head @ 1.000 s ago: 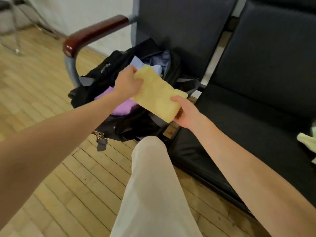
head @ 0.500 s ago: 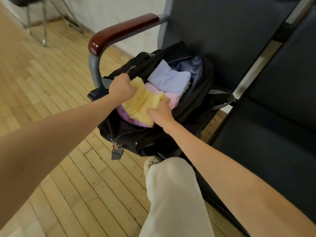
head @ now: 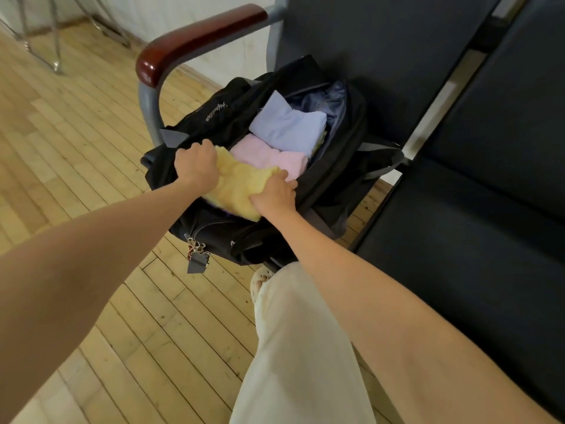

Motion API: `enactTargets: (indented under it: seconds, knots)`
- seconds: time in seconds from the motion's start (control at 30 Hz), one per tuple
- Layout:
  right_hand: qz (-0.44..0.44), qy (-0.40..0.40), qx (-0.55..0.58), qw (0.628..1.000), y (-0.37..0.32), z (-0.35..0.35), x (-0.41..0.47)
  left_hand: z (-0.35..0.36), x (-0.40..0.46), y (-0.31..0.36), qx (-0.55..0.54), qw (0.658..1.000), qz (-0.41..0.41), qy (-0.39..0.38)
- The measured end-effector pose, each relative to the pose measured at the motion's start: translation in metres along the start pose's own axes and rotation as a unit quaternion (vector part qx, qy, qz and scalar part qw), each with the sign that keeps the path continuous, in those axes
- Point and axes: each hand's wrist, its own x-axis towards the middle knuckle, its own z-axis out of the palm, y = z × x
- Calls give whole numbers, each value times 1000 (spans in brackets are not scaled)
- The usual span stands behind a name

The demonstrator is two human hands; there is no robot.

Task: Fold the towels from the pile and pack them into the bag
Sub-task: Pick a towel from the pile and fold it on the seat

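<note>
A: What changed in the last second?

B: The yellow towel (head: 237,186) was held in the air over the bag (head: 305,206) a second ago. Now it's down in the near end of the opening, lying on a purple layer and touching the pink towel (head: 269,157). The lavender towel (head: 289,125) sits further back. The bag itself is on the bench seat (head: 458,228) by the armrest (head: 195,36).

A: So it's placed?

B: Looks seated, not released. That's one more towel packed, and the next job is probably the pile, which is out of frame.

A: Hands?

B: The left hand (head: 195,166) is curled over the towel's far-left corner and clamped on it. The right hand (head: 273,194) lies on the near-right edge with its fingers bent over the fabric, probably gripping, though the fingertips are hidden so I can't be sure. Both arms are stretched forward and down.
</note>
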Motion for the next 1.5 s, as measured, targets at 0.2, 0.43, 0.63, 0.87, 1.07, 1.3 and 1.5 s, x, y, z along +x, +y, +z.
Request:
enactTargets:
  seconds: [0.2,0.43,0.63,0.87,1.07,1.3,1.5]
  knots:
    - [-65,99,-14,993,42,-70,-31,-21,-27,37,-98,990,85,49]
    - [75,127,-75,986,161,-178,-95,-59,-108,191,-200,954,224,-9]
    - [142,173,-108,969,289,-252,-196,-49,-192,320,-186,919,337,-82]
    - [209,305,-79,926,438,-312,-323,-14,-290,426,-120,867,448,-184]
    - [222,465,-157,843,507,-343,-381,-15,-354,520,-137,798,555,-192]
    - [278,551,-140,775,551,-345,-401,-18,-413,599,-246,730,614,-171]
    - [257,570,-26,780,563,-346,-396,-11,-438,643,-276,764,563,-149]
